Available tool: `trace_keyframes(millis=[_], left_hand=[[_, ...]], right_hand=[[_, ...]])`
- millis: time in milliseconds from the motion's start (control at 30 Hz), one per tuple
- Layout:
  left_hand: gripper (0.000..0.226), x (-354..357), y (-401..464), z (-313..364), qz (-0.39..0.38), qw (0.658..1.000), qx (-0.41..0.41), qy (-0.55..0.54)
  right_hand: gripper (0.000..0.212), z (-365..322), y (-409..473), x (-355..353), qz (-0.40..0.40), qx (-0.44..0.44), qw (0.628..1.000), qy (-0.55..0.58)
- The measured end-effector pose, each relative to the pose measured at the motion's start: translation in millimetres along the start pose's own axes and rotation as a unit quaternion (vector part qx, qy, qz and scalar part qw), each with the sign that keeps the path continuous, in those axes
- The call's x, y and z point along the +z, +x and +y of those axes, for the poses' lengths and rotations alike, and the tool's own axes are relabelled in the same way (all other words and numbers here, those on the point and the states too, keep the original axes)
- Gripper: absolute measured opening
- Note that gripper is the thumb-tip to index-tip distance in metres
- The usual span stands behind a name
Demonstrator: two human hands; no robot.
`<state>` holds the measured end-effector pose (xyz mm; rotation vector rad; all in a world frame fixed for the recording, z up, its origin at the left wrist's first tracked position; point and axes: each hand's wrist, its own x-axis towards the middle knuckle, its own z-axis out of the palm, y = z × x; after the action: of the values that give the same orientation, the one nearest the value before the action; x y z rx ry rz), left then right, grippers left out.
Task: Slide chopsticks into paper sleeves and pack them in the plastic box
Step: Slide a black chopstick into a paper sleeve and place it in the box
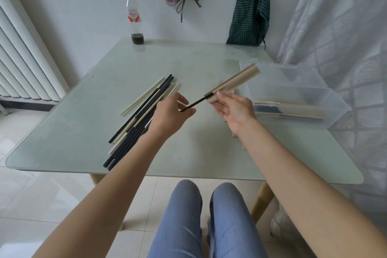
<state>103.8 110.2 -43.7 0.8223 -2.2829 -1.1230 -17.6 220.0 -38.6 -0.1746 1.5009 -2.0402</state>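
Observation:
My right hand holds a tan paper sleeve slanting up to the right above the table. A black chopstick sticks partly out of the sleeve's lower end, and my left hand pinches its free tip. A loose heap of black and pale chopsticks lies on the glass table to the left of my left hand. The clear plastic box stands open at the right, with several sleeved chopsticks lying inside along its near wall.
A glass-topped table fills the middle. A plastic bottle with dark liquid stands at the far edge. Aprons hang on the wall behind. A radiator is at the left, a curtain at the right. My knees are below the near edge.

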Motion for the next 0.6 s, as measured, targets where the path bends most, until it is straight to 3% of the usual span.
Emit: trace_keyframes(millis=[200, 467, 600], left_hand=[[0.004, -6, -4, -3, 0.026, 0.999, 0.038, 0.016], [0.004, -17, -5, -14, 0.013, 0.999, 0.006, -0.048], [0.008, -24, -2, -26, 0.076, 0.997, -0.020, -0.016]], right_hand=[[0.006, 8, 0, -1, -0.016, 0.028, 0.999, -0.003], [0.006, 6, 0, 6, -0.057, 0.052, 0.997, 0.001], [0.010, 12, 1, 21, -0.024, 0.039, 0.999, 0.026]])
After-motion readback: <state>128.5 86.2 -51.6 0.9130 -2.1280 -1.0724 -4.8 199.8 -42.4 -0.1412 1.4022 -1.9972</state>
